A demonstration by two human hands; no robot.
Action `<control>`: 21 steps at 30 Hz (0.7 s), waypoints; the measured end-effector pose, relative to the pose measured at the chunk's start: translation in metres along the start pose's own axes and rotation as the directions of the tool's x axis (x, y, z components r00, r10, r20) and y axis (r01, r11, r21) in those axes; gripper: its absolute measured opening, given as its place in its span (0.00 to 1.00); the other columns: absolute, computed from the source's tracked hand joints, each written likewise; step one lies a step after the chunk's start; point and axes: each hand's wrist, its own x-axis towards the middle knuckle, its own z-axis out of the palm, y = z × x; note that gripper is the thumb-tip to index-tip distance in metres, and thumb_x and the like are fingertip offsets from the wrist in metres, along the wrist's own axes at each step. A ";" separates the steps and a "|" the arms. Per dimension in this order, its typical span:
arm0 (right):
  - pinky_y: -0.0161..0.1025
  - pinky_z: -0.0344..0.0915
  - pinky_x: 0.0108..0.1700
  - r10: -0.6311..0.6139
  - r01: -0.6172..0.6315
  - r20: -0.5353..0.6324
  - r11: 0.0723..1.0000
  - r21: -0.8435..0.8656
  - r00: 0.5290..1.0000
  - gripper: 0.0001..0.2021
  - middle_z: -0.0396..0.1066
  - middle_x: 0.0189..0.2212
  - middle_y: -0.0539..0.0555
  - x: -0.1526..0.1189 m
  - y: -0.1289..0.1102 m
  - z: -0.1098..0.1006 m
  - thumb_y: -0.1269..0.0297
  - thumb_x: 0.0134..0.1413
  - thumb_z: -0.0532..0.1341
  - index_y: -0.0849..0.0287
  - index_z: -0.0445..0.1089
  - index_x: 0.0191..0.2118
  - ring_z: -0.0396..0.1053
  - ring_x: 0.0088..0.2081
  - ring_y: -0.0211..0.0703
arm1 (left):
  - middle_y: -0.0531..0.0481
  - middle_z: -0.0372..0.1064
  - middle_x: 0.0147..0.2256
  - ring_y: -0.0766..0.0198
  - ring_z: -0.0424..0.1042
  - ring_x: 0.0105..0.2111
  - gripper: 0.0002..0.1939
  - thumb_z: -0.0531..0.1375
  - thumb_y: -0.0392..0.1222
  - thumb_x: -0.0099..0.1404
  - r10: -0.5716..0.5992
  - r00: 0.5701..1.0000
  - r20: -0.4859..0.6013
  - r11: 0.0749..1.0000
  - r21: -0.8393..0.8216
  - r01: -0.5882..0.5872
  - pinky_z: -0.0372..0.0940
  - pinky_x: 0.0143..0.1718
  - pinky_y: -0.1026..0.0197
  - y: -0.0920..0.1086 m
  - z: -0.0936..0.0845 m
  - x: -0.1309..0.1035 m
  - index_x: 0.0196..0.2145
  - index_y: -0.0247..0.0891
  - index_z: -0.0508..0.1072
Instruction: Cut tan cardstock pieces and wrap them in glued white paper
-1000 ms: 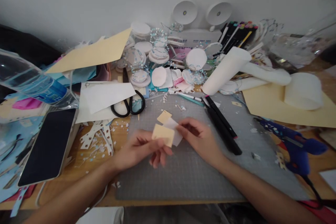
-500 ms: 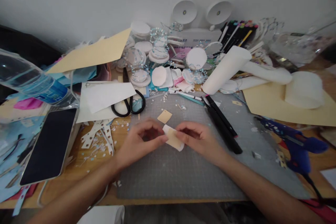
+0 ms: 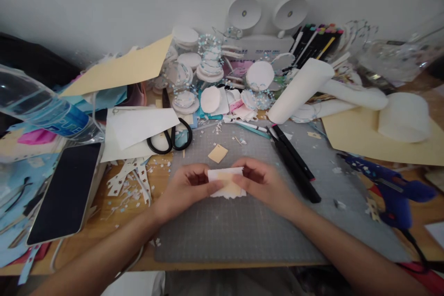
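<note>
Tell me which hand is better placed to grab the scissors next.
Probably the left hand: the scissors lie on its side, handles nearest it. The right hand is farther away. Both hold the white paper.

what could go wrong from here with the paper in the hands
The yellow piece might slip on the white paper, since the left hand and right hand pinch it near its sides. The loose square just beyond them could get nudged. The black tool beside the right hand might be knocked.
</note>
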 end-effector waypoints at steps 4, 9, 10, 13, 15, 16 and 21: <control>0.32 0.54 0.24 0.052 -0.052 -0.001 0.998 -0.021 0.999 0.15 0.60 0.22 0.45 -0.001 0.000 0.000 0.51 0.48 0.64 0.58 0.65 0.31 0.57 0.23 0.33 | 0.56 0.69 0.22 0.72 0.65 0.23 0.11 0.68 0.43 0.52 -0.024 1.000 -0.006 0.999 -0.036 0.024 0.58 0.26 0.68 0.000 0.000 0.001 0.24 0.33 0.72; 0.32 0.52 0.23 0.072 -0.073 -0.015 0.996 -0.054 0.997 0.17 0.61 0.21 0.46 -0.001 -0.001 -0.001 0.48 0.47 0.64 0.57 0.63 0.28 0.57 0.23 0.33 | 0.54 0.72 0.25 0.69 0.68 0.25 0.09 0.69 0.42 0.51 -0.020 1.000 -0.003 0.996 -0.082 0.020 0.62 0.29 0.67 0.000 0.001 0.001 0.28 0.34 0.75; 0.32 0.52 0.23 0.074 -0.075 -0.017 0.996 -0.057 0.997 0.17 0.61 0.21 0.46 -0.001 -0.001 0.000 0.48 0.47 0.65 0.57 0.63 0.27 0.57 0.23 0.33 | 0.54 0.72 0.25 0.69 0.68 0.25 0.09 0.68 0.42 0.51 -0.016 1.000 -0.008 0.997 -0.079 0.016 0.62 0.29 0.67 0.000 0.001 0.001 0.28 0.35 0.76; 0.32 0.51 0.23 0.085 -0.086 -0.026 0.995 -0.052 0.996 0.18 0.61 0.20 0.45 0.000 -0.001 0.000 0.49 0.45 0.66 0.57 0.63 0.27 0.56 0.23 0.33 | 0.54 0.71 0.25 0.70 0.66 0.24 0.10 0.68 0.44 0.53 -0.004 1.000 -0.006 0.999 -0.054 0.004 0.61 0.28 0.67 0.000 0.000 0.001 0.29 0.34 0.76; 0.32 0.50 0.23 0.092 -0.093 -0.028 0.995 -0.043 0.995 0.18 0.60 0.20 0.45 0.000 0.000 0.001 0.50 0.43 0.68 0.58 0.63 0.27 0.55 0.22 0.32 | 0.54 0.71 0.24 0.71 0.66 0.24 0.10 0.67 0.43 0.54 -0.003 1.000 0.000 0.999 -0.039 0.003 0.60 0.27 0.68 -0.001 0.000 0.001 0.29 0.34 0.76; 0.32 0.49 0.22 0.096 -0.097 -0.026 0.995 -0.038 0.995 0.18 0.59 0.19 0.44 0.000 0.000 0.001 0.50 0.43 0.68 0.58 0.62 0.26 0.55 0.22 0.32 | 0.54 0.70 0.24 0.71 0.65 0.24 0.10 0.67 0.43 0.54 -0.004 1.000 0.003 0.999 -0.034 0.005 0.59 0.27 0.68 -0.002 -0.001 0.001 0.29 0.34 0.75; 0.31 0.50 0.21 0.127 -0.129 -0.031 0.990 -0.054 0.991 0.21 0.58 0.17 0.44 0.000 0.000 0.000 0.46 0.43 0.67 0.57 0.60 0.25 0.55 0.20 0.32 | 0.55 0.69 0.24 0.71 0.65 0.24 0.09 0.68 0.42 0.53 -0.002 1.000 0.016 0.999 -0.036 0.003 0.59 0.27 0.68 -0.004 -0.001 0.001 0.28 0.34 0.74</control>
